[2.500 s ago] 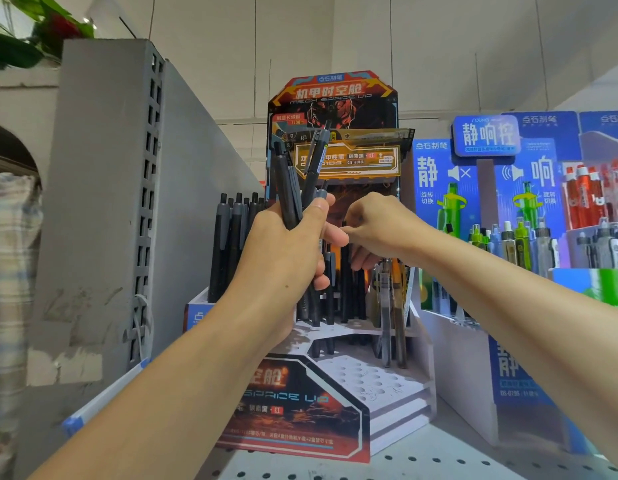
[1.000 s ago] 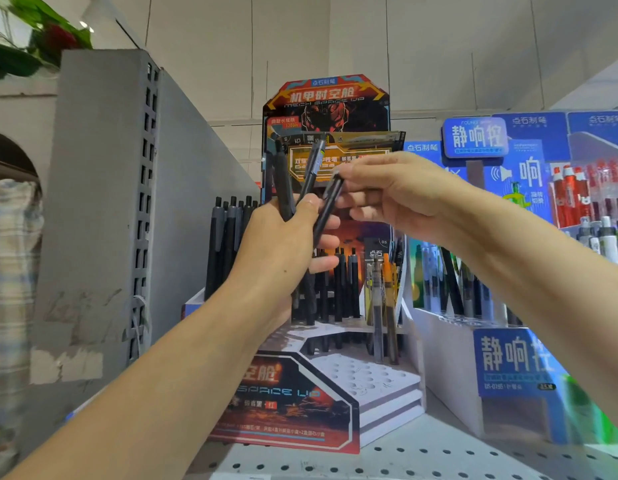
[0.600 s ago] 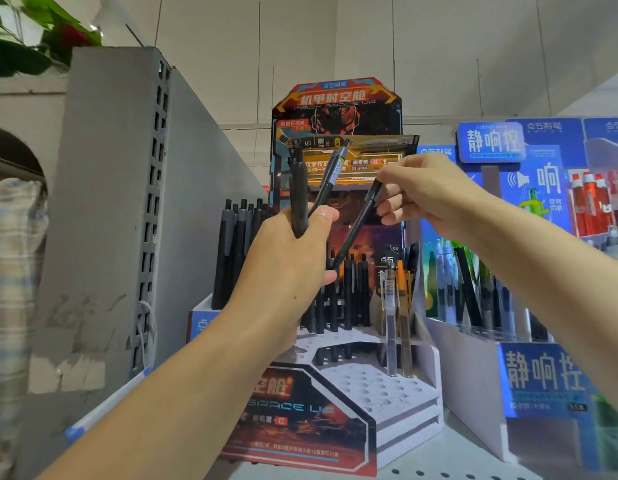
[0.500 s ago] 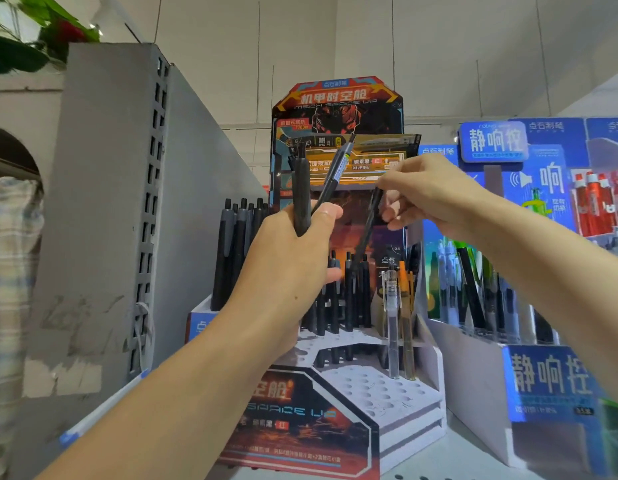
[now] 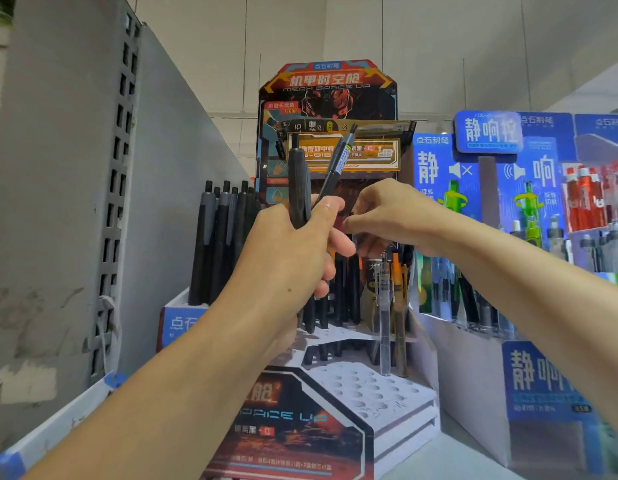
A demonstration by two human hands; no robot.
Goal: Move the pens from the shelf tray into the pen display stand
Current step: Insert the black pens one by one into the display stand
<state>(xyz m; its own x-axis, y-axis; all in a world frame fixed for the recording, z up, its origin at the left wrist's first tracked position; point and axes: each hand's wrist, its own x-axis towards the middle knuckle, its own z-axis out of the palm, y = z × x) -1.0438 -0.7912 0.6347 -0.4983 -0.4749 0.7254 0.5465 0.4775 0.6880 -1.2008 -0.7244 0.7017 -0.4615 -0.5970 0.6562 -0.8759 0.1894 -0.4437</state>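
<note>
My left hand (image 5: 287, 258) grips two black pens (image 5: 297, 181) upright in front of the pen display stand (image 5: 370, 393), a stepped white stand with rows of holes and an orange-and-black header card. My right hand (image 5: 394, 216) is just right of it, fingers curled and pinching the top of a black pen (image 5: 345, 289) that runs down into the stand's back row; my left fingers partly hide the pinch. More black pens stand in that back row. To the left, the blue-and-white shelf tray (image 5: 183, 320) holds several black pens (image 5: 217, 244).
A grey shelf divider (image 5: 75, 202) walls off the left side. A blue display box (image 5: 529, 375) with green and clear pens stands close on the right, with red pens (image 5: 584, 199) behind it. A clear pen (image 5: 383, 306) and orange ones stand at the stand's right.
My right hand pulled one pen from the bunch in my left hand, then came down with it toward the stand's back row. My left hand stayed put with two pens.
</note>
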